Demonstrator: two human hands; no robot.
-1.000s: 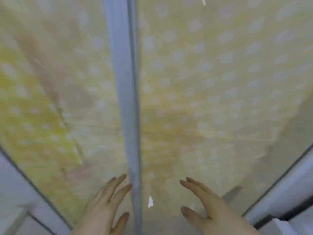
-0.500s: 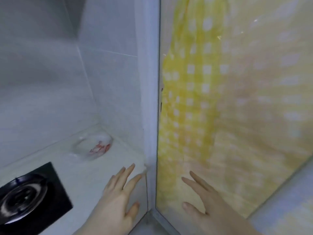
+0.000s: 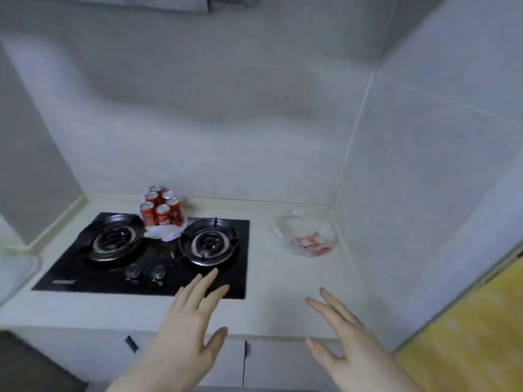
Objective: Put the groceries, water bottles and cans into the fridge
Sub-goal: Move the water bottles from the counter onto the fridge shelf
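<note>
Both empty, fingers spread, the left hand and right hand hover over the pale table, apparently between loads, the cluster of red drink cans behind the black gas hob likely the next pickup, needing a forward reach.

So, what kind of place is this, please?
Most likely a small home kitchen. A black two-burner gas hob is set into a pale countertop with tiled walls behind it, and a cluster of red drink cans stands at the back of the hob.
</note>
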